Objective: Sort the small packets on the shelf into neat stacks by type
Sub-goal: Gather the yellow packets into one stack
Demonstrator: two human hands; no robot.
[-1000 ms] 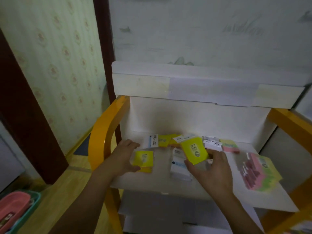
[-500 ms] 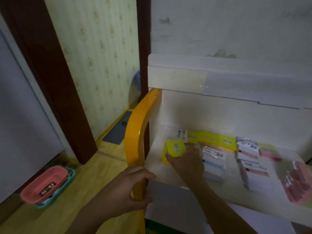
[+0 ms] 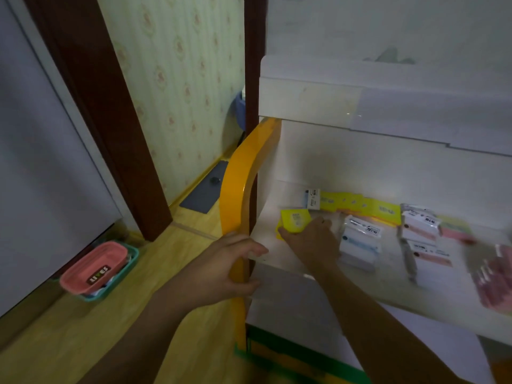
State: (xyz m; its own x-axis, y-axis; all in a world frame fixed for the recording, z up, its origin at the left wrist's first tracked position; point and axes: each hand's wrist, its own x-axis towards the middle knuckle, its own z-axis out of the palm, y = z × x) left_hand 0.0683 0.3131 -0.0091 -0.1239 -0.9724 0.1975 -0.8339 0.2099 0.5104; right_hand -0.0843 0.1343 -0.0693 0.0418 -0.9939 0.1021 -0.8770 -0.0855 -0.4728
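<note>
A white shelf [image 3: 277, 245] with an orange curved side frame [image 3: 238, 195] stands against a pale wall, beside a dark wooden door frame [image 3: 110, 134] and patterned wallpaper, over a yellowish wood floor.

Nearest, the left hand [image 3: 219, 270] has its fingers and thumb curled round the orange side frame at the shelf's left front corner. Down on the floor to the left sits a pink basket [image 3: 92, 267] nested in a teal one [image 3: 122, 278].

Further in, the right hand [image 3: 310, 239] reaches across the shelf's front edge and pinches a yellow packet [image 3: 295, 220] near the left edge of the shelf, on top of a small yellow stack [image 3: 279, 231] lying there. Just right of that hand stands a stack of white-and-blue packets [image 3: 358, 242]. Towards the middle of the shelf are two stacks of white-and-pink packets [image 3: 424, 245], and at the right edge lies a blurred heap of pink packets [image 3: 496, 275].

Along the back edge runs a row of yellow packets [image 3: 360, 205], with a white packet [image 3: 311, 199] at its left end; further right at the back lie green and pink packets [image 3: 454, 228], too blurred to tell apart clearly.
</note>
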